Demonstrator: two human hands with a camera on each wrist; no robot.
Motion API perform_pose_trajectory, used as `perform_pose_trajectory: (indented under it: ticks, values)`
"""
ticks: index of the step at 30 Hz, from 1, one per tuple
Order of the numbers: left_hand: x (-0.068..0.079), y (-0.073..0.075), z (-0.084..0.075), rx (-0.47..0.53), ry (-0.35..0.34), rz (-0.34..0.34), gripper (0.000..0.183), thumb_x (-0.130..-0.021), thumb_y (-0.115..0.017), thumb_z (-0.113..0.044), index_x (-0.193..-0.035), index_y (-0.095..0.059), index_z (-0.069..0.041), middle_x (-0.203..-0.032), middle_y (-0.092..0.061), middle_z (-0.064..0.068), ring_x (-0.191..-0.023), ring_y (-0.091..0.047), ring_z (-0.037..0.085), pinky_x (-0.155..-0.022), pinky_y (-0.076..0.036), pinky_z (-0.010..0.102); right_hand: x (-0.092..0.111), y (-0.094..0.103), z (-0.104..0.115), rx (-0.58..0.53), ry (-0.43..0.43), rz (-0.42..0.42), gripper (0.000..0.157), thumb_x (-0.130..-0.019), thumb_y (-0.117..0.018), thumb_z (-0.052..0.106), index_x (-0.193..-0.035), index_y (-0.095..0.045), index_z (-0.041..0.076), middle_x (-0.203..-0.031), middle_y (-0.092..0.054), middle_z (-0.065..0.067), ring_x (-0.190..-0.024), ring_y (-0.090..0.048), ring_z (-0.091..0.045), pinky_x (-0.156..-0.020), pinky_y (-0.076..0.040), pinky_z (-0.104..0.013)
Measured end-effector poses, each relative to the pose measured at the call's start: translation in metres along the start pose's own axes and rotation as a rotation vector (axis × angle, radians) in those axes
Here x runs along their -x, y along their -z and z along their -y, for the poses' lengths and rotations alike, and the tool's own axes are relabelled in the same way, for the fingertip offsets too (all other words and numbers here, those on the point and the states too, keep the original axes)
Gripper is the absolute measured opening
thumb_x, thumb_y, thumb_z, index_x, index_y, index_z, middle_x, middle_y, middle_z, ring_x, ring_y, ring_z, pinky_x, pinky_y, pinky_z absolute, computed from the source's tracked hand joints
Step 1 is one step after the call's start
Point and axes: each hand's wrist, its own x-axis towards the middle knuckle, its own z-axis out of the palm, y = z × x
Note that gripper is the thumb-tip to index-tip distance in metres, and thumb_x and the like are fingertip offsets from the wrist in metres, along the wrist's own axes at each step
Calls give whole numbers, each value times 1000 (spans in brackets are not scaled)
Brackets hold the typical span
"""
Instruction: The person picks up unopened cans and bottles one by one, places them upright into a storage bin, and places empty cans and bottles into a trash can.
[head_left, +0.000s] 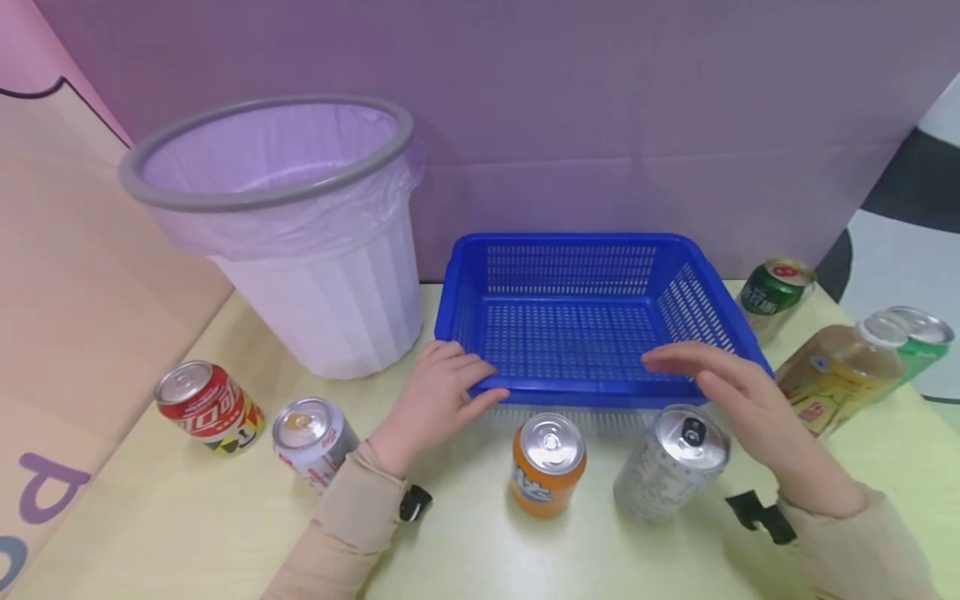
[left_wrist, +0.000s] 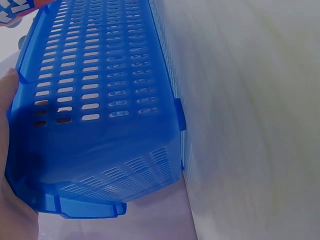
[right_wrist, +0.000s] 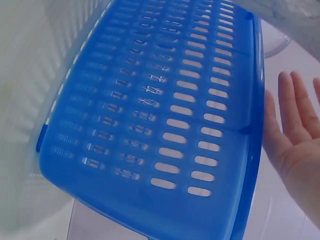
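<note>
A blue plastic basket (head_left: 562, 392) with slotted sides sits on the table. My left hand (head_left: 438, 396) grips the rim at its front left corner, fingers bent over the edge and thumb along the front. Over the front right corner is my right hand (head_left: 753, 408), its fingers extended and holding nothing; the right wrist view shows the palm (right_wrist: 300, 155) beside the rim. An orange soda can (head_left: 549, 467) stands upright before the basket. To its right, a silver-white can (head_left: 667, 475) stands close to my right hand. Inside the basket only the slotted bottom shows.
A white bin (head_left: 337, 292) with a bag liner stands back left. Left of my forearm are a red can (head_left: 210, 408) and a white can (head_left: 315, 442). On the right stand a dark green can (head_left: 772, 296), a brown drink bottle (head_left: 840, 375) and a light green can (head_left: 918, 342).
</note>
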Motion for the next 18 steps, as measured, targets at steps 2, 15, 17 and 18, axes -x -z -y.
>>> perform_pose_trajectory:
  ticks: [2,15,17,18]
  values:
    - [0,0,0,1,2,0,26,-84,-66,-39,-88,-71,-14,-82,-71,-4,-74,-52,14,-78,-38,32,1,1,-2,-69,52,53,38,-98,-29,-4,-126,-55,-1,-126,-62,0,-116,-56,-8,-98,-38,-15]
    - [0,-1,-1,5,1,-8,27,-84,-67,-40,-87,-71,-13,-81,-71,-3,-73,-51,14,-78,-38,32,10,8,-8,-195,105,288,39,-102,-38,15,-133,-43,-8,-133,-55,-8,-123,-52,-13,-101,-38,-20]
    - [0,-1,0,6,1,-13,26,-84,-67,-39,-87,-71,-13,-81,-71,-3,-73,-51,14,-78,-38,32,11,8,-9,-198,100,303,42,-102,-40,19,-133,-43,-9,-133,-56,-9,-123,-52,-14,-100,-39,-21]
    - [0,-1,0,4,2,-13,26,-84,-67,-39,-87,-71,-13,-81,-71,-3,-73,-51,14,-78,-38,32,10,7,-9,-198,99,311,44,-101,-41,21,-133,-42,-9,-133,-56,-9,-123,-52,-14,-100,-39,-21]
